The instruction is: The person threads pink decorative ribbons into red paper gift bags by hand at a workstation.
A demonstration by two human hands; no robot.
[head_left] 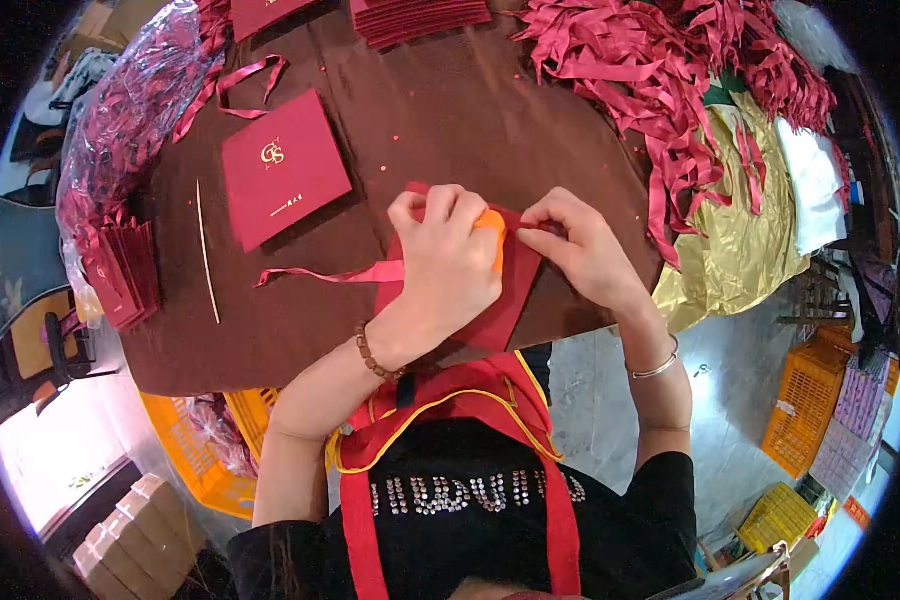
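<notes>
My left hand (445,260) is closed around an orange tool (493,235), most of it hidden by the fingers, so its kind does not show. Under both hands lies a dark red card or pouch (515,295) at the table's near edge. A pink-red ribbon (345,273) runs out leftward from beneath my left hand. At the upper right edge of the red piece, my right hand (580,245) pinches with thumb and forefinger; whether ribbon or card is between them is hard to make out.
A red pouch with gold lettering (288,170) lies to the left, beside a thin pale stick (207,250). Red ribbons (620,60) heap at the far right over gold wrapping (730,230). Stacked red pouches (420,18) stand at the back. Orange crates (800,400) are on the floor.
</notes>
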